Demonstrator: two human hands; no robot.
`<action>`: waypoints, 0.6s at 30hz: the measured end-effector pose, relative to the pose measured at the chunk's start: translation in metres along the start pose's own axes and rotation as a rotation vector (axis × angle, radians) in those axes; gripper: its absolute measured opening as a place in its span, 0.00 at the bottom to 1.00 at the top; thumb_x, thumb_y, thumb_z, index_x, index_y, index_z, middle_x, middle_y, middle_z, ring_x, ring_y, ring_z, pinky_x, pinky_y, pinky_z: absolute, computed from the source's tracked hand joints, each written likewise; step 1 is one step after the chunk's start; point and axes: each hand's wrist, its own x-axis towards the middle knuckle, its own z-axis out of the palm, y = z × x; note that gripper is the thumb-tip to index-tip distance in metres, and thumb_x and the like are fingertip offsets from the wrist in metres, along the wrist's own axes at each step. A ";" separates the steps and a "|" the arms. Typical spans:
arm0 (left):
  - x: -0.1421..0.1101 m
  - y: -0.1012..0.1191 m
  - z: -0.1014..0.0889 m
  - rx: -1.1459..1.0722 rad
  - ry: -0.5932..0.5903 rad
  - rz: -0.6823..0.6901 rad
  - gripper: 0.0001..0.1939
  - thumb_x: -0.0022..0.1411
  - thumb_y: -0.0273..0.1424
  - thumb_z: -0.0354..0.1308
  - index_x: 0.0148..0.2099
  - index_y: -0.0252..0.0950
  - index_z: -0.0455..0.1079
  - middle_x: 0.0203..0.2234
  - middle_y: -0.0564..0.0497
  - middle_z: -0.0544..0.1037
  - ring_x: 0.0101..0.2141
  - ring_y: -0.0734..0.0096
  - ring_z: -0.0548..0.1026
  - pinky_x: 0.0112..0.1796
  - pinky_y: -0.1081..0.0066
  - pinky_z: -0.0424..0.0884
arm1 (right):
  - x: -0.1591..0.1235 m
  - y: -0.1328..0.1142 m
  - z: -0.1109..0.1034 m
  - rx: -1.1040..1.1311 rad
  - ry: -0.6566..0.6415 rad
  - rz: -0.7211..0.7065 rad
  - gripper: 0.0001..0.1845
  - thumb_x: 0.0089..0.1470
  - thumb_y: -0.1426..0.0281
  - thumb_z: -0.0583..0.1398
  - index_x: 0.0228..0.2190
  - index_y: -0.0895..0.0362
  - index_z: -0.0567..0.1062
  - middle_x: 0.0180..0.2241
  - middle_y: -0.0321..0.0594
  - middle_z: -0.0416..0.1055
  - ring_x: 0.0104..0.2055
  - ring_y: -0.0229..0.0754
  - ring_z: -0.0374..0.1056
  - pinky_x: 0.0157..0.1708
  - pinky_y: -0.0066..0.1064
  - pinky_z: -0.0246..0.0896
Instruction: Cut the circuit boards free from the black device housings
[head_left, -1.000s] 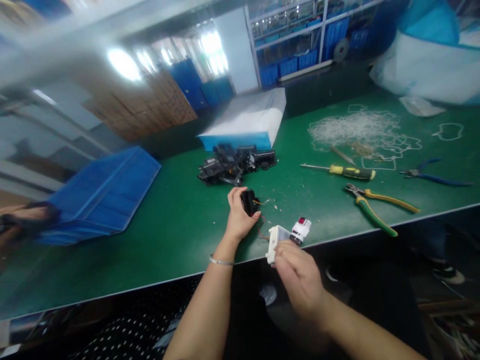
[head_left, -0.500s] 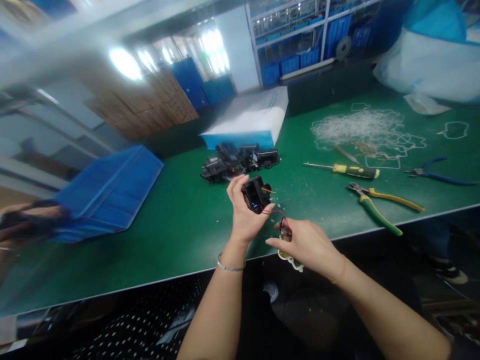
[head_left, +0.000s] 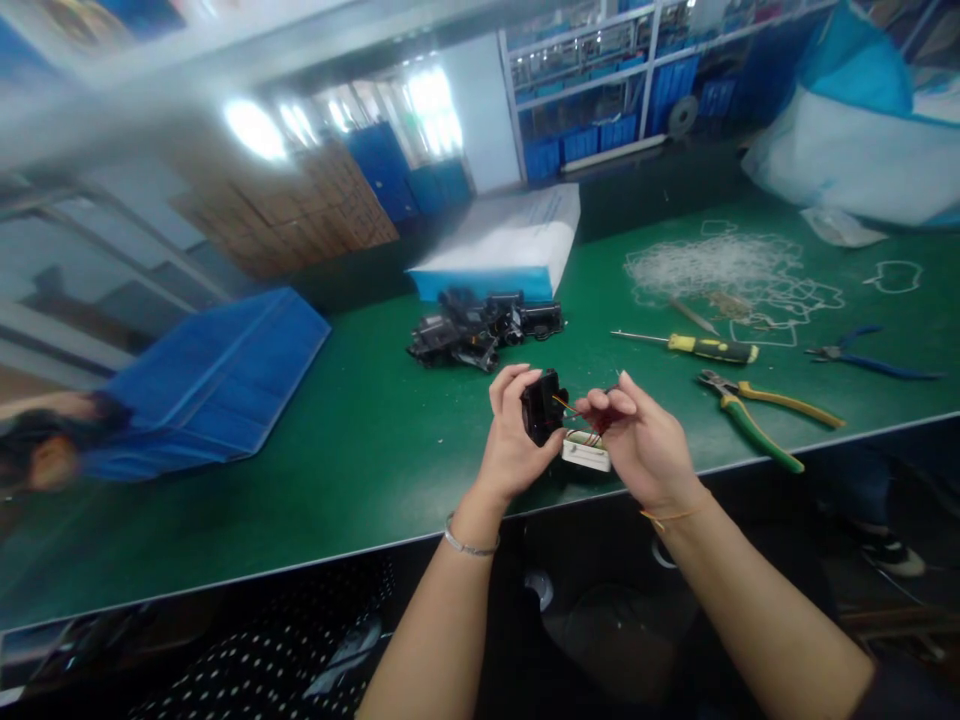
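A black plastic housing (head_left: 541, 408) is gripped by my left hand (head_left: 510, 440), fingers over its far side and thumb along its near edge. Thin coloured wires (head_left: 568, 405) run from the housing to my right hand (head_left: 645, 440), whose fingers are pinched together on them. Below the wires, between both hands, hangs a white-rimmed part (head_left: 586, 452) with a greenish inside, close to the table's front edge. Its kind I cannot make out. Behind my hands lies a pile of similar black housings (head_left: 480, 330).
On the green table (head_left: 360, 430) lie a screwdriver (head_left: 712, 348), green-and-yellow cutters (head_left: 750, 410), blue-handled pliers (head_left: 862, 360) and a tangle of white loops (head_left: 720, 270). A white-and-blue package (head_left: 502, 240) stands behind the pile. At left, another person's hand (head_left: 52, 450) is beside a blue bin (head_left: 217, 380).
My left hand has shifted right with the housing. My right hand has risen and turned, its fingers now on the wires. The white-rimmed part has turned and moved up between my hands.
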 end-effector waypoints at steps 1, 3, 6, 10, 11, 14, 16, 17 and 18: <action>0.001 -0.005 0.001 0.010 -0.010 0.016 0.39 0.49 0.24 0.64 0.60 0.43 0.52 0.58 0.43 0.55 0.61 0.59 0.57 0.60 0.55 0.58 | -0.003 0.002 0.003 -0.005 -0.008 0.012 0.26 0.57 0.58 0.60 0.15 0.55 0.58 0.23 0.35 0.64 0.33 0.40 0.66 0.43 0.34 0.60; 0.003 -0.025 -0.005 0.052 -0.014 0.010 0.38 0.49 0.21 0.63 0.60 0.43 0.53 0.57 0.44 0.55 0.60 0.60 0.57 0.61 0.56 0.57 | -0.015 0.001 0.010 -0.074 -0.053 -0.011 0.27 0.60 0.59 0.56 0.14 0.55 0.56 0.18 0.33 0.57 0.26 0.37 0.59 0.38 0.34 0.59; 0.006 -0.066 -0.030 0.171 0.158 -0.148 0.38 0.44 0.21 0.65 0.57 0.40 0.56 0.55 0.44 0.56 0.59 0.57 0.58 0.62 0.54 0.54 | -0.043 -0.018 0.018 -0.191 -0.043 -0.223 0.29 0.64 0.61 0.50 0.13 0.55 0.55 0.16 0.32 0.50 0.23 0.37 0.53 0.36 0.35 0.57; 0.003 -0.090 -0.067 0.264 0.409 -0.225 0.45 0.40 0.28 0.70 0.59 0.39 0.53 0.56 0.42 0.54 0.60 0.54 0.55 0.62 0.52 0.51 | -0.067 -0.059 0.017 -0.293 -0.021 -0.252 0.29 0.65 0.60 0.47 0.14 0.56 0.54 0.17 0.34 0.49 0.22 0.37 0.51 0.30 0.35 0.55; 0.002 -0.088 -0.070 0.252 0.393 -0.209 0.47 0.40 0.30 0.71 0.60 0.40 0.52 0.56 0.42 0.55 0.60 0.54 0.54 0.62 0.53 0.51 | -0.069 -0.067 0.015 -0.304 -0.055 -0.192 0.29 0.65 0.60 0.47 0.13 0.56 0.53 0.17 0.34 0.48 0.21 0.37 0.49 0.27 0.35 0.53; -0.004 -0.081 -0.071 0.204 0.327 -0.250 0.49 0.37 0.34 0.73 0.60 0.41 0.53 0.56 0.43 0.56 0.60 0.53 0.55 0.61 0.53 0.52 | -0.071 -0.081 0.006 -0.298 -0.129 -0.114 0.30 0.64 0.59 0.48 0.12 0.55 0.52 0.16 0.33 0.46 0.18 0.36 0.45 0.21 0.34 0.48; -0.010 -0.087 -0.075 0.205 0.356 -0.371 0.49 0.37 0.35 0.73 0.61 0.41 0.54 0.56 0.43 0.55 0.59 0.52 0.56 0.61 0.52 0.53 | -0.073 -0.089 -0.003 -0.317 -0.104 -0.158 0.30 0.63 0.60 0.49 0.11 0.55 0.53 0.16 0.35 0.48 0.19 0.37 0.47 0.21 0.34 0.47; -0.014 -0.095 -0.080 0.221 0.401 -0.445 0.50 0.37 0.35 0.73 0.61 0.41 0.55 0.56 0.43 0.54 0.59 0.52 0.56 0.60 0.51 0.54 | -0.074 -0.094 -0.008 -0.340 -0.074 -0.190 0.31 0.63 0.60 0.49 0.11 0.55 0.54 0.17 0.36 0.48 0.20 0.38 0.49 0.21 0.35 0.47; -0.019 -0.105 -0.088 0.247 0.460 -0.518 0.50 0.36 0.35 0.73 0.61 0.40 0.55 0.56 0.43 0.53 0.59 0.51 0.56 0.60 0.50 0.54 | -0.076 -0.100 -0.013 -0.363 -0.031 -0.234 0.31 0.63 0.60 0.49 0.11 0.55 0.54 0.17 0.36 0.48 0.20 0.39 0.50 0.22 0.35 0.47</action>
